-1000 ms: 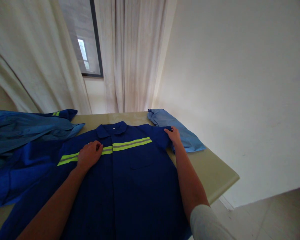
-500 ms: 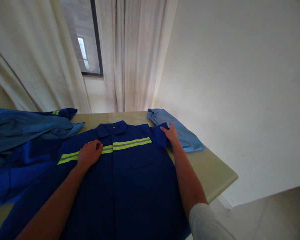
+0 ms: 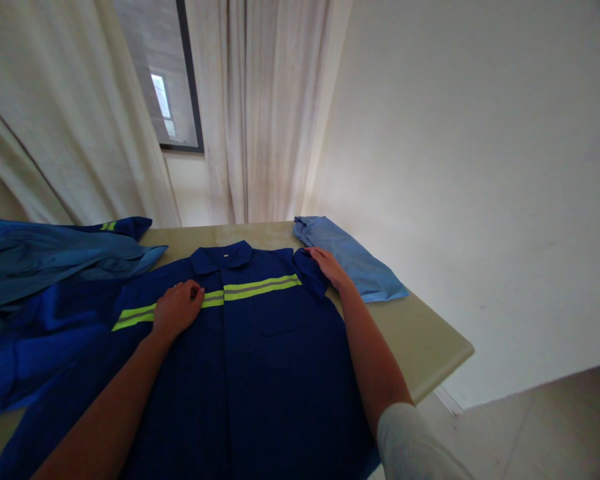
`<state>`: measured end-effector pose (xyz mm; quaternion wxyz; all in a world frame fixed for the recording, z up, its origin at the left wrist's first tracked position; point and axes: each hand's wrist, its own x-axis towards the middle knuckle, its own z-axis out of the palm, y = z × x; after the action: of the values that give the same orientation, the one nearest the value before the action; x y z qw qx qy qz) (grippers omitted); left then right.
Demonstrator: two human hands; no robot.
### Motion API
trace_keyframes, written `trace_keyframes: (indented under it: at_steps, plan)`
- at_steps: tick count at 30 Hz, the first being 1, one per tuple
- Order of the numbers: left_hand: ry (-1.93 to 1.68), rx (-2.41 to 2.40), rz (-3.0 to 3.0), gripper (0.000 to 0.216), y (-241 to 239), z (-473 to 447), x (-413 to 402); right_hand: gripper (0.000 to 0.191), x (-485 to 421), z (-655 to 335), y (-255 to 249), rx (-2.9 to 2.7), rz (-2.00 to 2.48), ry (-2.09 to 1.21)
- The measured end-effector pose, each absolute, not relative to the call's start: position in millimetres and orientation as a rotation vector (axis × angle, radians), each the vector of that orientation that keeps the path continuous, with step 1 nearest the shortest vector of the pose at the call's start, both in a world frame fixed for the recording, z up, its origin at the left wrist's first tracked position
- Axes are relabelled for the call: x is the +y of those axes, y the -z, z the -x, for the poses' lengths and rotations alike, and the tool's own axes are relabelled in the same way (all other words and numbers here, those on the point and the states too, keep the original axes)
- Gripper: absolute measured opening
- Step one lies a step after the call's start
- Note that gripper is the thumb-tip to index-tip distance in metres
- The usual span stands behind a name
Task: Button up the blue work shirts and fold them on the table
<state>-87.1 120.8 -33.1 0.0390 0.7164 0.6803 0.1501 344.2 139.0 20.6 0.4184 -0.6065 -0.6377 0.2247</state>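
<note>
A dark blue work shirt [image 3: 270,373] lies front up on the table, its collar toward the window and a yellow-green reflective stripe across the chest. My left hand [image 3: 179,308] rests on the chest beside the front placket, fingers curled, with nothing visible in them. At the shirt's right sleeve [image 3: 311,272], my right hand [image 3: 329,265] grips the sleeve end, which is folded back toward the shoulder. My fingers partly cover that fold. The other sleeve [image 3: 55,333] stretches out to the left, wrinkled.
A folded light blue garment [image 3: 353,257] lies at the table's back right, close to the wall. Blue garments [image 3: 55,260] are heaped at the left. The table's corner [image 3: 460,350] juts out at the right. Curtains [image 3: 270,113] and a window stand behind.
My right hand has moved left with the sleeve end, folding it in toward the shoulder. My left hand stays in place on the chest.
</note>
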Motion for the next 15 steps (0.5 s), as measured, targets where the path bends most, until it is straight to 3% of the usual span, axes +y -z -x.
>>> trace_keyframes:
  at_steps: [3, 6, 8, 13, 15]
  plan:
    - [-0.462, 2.072, -2.203, 0.039, 33.1, 87.1, 120.8, 0.055, 136.6, -345.9, -23.2, -1.701, 1.726, -0.245]
    - [-0.457, 2.072, -2.201, 0.039, 32.4, 86.9, 120.3, 0.075, 131.8, -343.9, -19.9, -1.806, 1.863, -0.15]
    - [-0.45, 2.078, -2.2, 0.039, 31.3, 86.6, 119.6, 0.07, 130.0, -337.2, -16.3, -1.87, 1.89, -0.203]
    - [-0.431, 2.077, -2.209, 0.038, 29.2, 86.3, 118.6, 0.032, 132.1, -319.9, -10.1, -1.923, 2.033, -0.206]
    - [-0.433, 2.075, -2.21, 0.038, 29.3, 86.2, 118.5, 0.026, 133.5, -322.5, -12.3, -1.858, 2.105, -0.162]
